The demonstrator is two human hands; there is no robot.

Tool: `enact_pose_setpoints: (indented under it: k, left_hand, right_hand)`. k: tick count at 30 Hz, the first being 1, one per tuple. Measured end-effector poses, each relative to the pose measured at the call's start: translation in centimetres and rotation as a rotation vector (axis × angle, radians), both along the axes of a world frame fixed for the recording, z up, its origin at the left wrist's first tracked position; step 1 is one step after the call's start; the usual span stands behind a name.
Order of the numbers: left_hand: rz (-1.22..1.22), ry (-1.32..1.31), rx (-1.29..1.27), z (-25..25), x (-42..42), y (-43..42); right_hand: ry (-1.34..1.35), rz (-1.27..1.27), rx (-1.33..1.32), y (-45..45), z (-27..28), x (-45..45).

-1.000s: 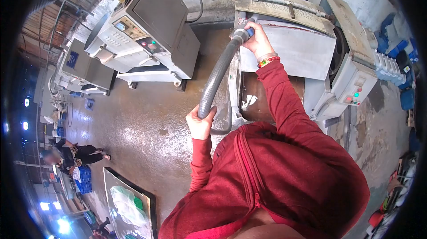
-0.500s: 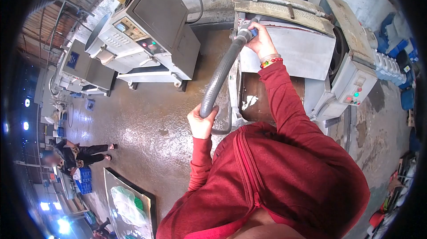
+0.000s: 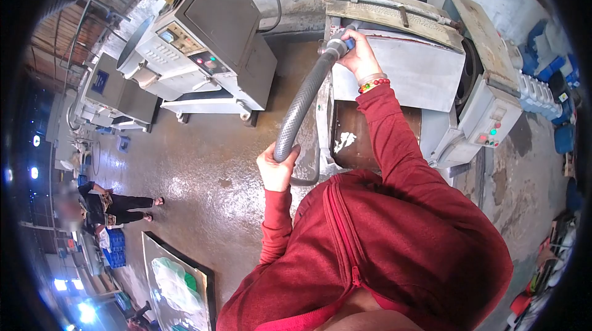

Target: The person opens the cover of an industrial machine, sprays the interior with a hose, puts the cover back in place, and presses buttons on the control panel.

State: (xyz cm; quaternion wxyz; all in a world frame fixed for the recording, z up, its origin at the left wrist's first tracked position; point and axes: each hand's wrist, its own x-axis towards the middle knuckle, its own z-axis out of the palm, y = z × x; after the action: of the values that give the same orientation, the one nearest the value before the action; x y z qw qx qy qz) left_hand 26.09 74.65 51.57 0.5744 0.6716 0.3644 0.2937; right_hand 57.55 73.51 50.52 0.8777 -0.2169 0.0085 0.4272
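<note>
A thick grey ribbed hose (image 3: 302,102) runs between my two hands. My left hand (image 3: 275,166) is closed around its lower bend. Further up, my right hand (image 3: 356,55), with a beaded bracelet at the wrist, grips the hose's end by a metal coupling (image 3: 336,47) and a blue part. That end points into the opening of a light metal machine (image 3: 401,69), under its raised, worn lid (image 3: 394,13). The nozzle tip is partly hidden inside the opening. Below the machine's front lies a brown tray-like surface (image 3: 370,146) with white scraps.
Grey machines (image 3: 222,23) stand at the upper left on a wet floor (image 3: 203,146). A control box (image 3: 496,124) with lit buttons is at right, near white jugs (image 3: 539,97). At lower left are a table (image 3: 206,275) with plastic bags, blue crates (image 3: 115,251) and another person (image 3: 102,208).
The other person at the left has shifted and now looks more upright, with legs stretched out. My hands and the hose have moved only slightly.
</note>
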Motion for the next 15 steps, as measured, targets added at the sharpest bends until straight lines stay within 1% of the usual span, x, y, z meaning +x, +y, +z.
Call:
enact_pose_setpoints:
  k: [8, 15]
  left_hand:
    - [0.006, 0.043, 0.022, -0.12, -0.01, 0.2]
    - [0.012, -0.017, -0.008, -0.34, 0.01, 0.2]
  right_hand:
    - [-0.018, -0.003, -0.006, -0.03, 0.31, -0.34]
    - [-0.047, -0.008, -0.022, 0.46, -0.1, -0.02]
